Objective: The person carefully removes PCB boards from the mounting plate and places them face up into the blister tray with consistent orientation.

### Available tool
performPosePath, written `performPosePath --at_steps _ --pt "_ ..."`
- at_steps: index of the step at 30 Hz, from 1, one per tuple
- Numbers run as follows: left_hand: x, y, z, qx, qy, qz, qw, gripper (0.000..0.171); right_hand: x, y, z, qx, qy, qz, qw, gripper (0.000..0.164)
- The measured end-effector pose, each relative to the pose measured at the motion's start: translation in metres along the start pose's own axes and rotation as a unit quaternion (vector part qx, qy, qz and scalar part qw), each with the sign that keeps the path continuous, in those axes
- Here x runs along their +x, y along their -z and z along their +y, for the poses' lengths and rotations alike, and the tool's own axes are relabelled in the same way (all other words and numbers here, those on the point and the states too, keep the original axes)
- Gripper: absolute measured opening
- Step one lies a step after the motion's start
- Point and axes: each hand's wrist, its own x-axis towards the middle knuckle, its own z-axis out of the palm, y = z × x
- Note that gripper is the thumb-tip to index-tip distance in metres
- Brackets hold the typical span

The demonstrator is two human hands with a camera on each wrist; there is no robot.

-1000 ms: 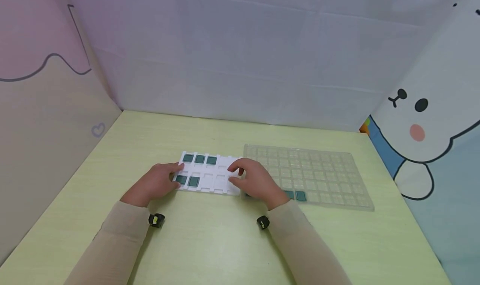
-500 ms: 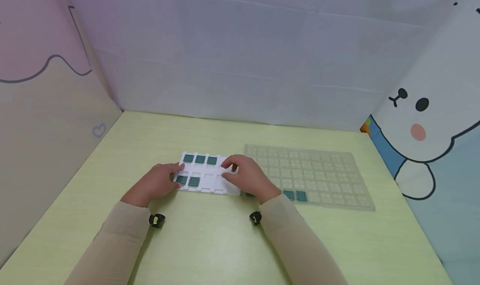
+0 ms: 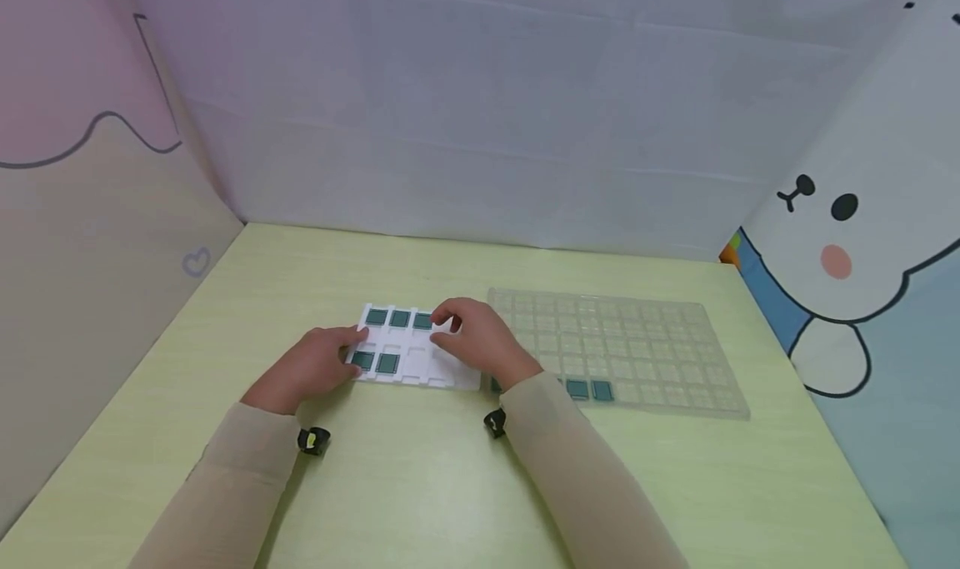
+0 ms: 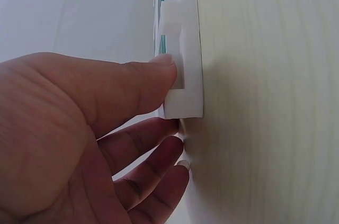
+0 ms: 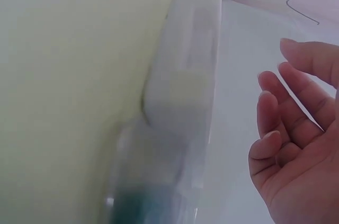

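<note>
At 7 o'clock, head view: white tray (image 3: 454,376); left hand (image 3: 318,361) gripping its 9 o'clock end, best held steady; right hand (image 3: 477,336) over 3 o'clock, empty, grasp parted, best lowered squarely onto green squares (image 3: 400,318).

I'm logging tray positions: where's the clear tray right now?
In the head view, the clear tray lies on the table just right of the white tray, with the right hand covering part of its left end.

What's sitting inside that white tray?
Five green squares show in the white tray: three in the far row, two in the near row. The right hand hides part of its right side, the left hand bits of its left edge; anything beneath is unseen.
</note>
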Motion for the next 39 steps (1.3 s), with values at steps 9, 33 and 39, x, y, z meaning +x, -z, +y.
performPosePath --at_steps 9,33,39 --pt "0.001 0.0 -0.001 -0.003 -0.006 0.001 1.0 0.066 0.019 -0.003 -0.002 0.013 -0.008 -0.001 1.0 0.025" --pt "0.001 0.006 -0.005 0.005 -0.025 -0.001 0.9997 0.065 0.048 -0.025 -0.018 0.053 -0.026 0.017 0.998 0.025" --pt "0.0 0.008 -0.004 -0.002 -0.026 -0.003 0.9997 0.065 0.045 -0.026 -0.017 0.054 -0.045 0.03 0.997 0.021"
